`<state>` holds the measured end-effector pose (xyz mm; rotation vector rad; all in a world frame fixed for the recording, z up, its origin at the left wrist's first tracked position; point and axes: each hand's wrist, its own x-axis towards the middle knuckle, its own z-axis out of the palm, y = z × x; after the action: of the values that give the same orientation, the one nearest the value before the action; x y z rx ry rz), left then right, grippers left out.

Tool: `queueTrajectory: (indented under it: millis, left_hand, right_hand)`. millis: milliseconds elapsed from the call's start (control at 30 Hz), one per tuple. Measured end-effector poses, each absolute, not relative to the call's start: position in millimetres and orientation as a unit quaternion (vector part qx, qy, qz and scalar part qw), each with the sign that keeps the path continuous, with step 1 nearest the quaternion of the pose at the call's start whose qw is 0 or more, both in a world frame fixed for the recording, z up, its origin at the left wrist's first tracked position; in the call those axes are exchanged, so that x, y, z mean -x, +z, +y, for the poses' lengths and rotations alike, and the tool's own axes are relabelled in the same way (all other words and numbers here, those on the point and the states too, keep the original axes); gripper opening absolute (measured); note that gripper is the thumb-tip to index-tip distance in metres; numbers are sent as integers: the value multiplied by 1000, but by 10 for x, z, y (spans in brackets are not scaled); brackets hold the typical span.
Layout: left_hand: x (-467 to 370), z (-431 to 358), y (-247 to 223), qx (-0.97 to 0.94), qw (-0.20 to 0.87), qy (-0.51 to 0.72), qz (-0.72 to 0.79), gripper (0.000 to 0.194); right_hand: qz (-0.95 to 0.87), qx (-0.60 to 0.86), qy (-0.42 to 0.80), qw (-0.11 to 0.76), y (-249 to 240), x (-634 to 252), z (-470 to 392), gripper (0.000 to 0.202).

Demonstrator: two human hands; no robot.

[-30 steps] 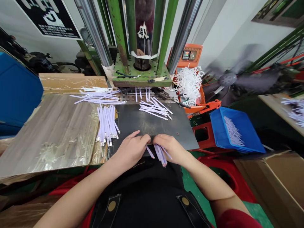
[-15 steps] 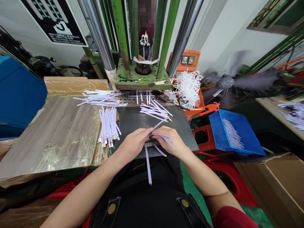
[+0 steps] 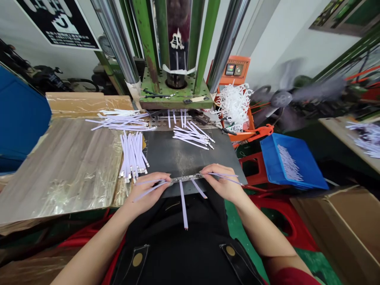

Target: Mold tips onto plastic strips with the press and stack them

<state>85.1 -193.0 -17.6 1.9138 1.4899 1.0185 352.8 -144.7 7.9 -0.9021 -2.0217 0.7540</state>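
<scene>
At the table's near edge lies a narrow slotted metal bar point(image 3: 186, 178). Two flat lavender strips, a long one point(image 3: 183, 206) and one at a slant point(image 3: 198, 189), stick out from it toward my apron. My left hand point(image 3: 150, 194) is closed in a pinch at the bar's left end, with lavender strips point(image 3: 151, 190) lying back across its fingers. At the right end my right hand point(image 3: 224, 185) pinches further lavender strips point(image 3: 227, 176), which trail out over the hand. The fingers hide where the held strips meet the bar.
A green press point(image 3: 178, 101) stands behind the dark plate point(image 3: 166, 152), with strips hanging under it. Loose strip piles lie left point(image 3: 133, 154) and ahead point(image 3: 192, 135). To the right are white scraps point(image 3: 234, 105), a spinning fan point(image 3: 282, 99) and a blue bin point(image 3: 308, 162).
My hands have moved apart from the middle to opposite ends of the metal bar, uncovering it. Strips now trail over both hands. The view has shifted slightly.
</scene>
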Motion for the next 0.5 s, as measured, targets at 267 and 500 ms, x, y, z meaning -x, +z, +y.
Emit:
queueTrajectory:
  millis: [267,500]
  left_hand:
    - [-912,-1871,37,-792,222,288,490,19]
    - [-948,-1792,159,-790,271,258,486,18]
  right_hand:
    - [-816,345,251,391,79,-3523,-1478,15]
    - [-863,288,207,359,87,-3513,-1544,15]
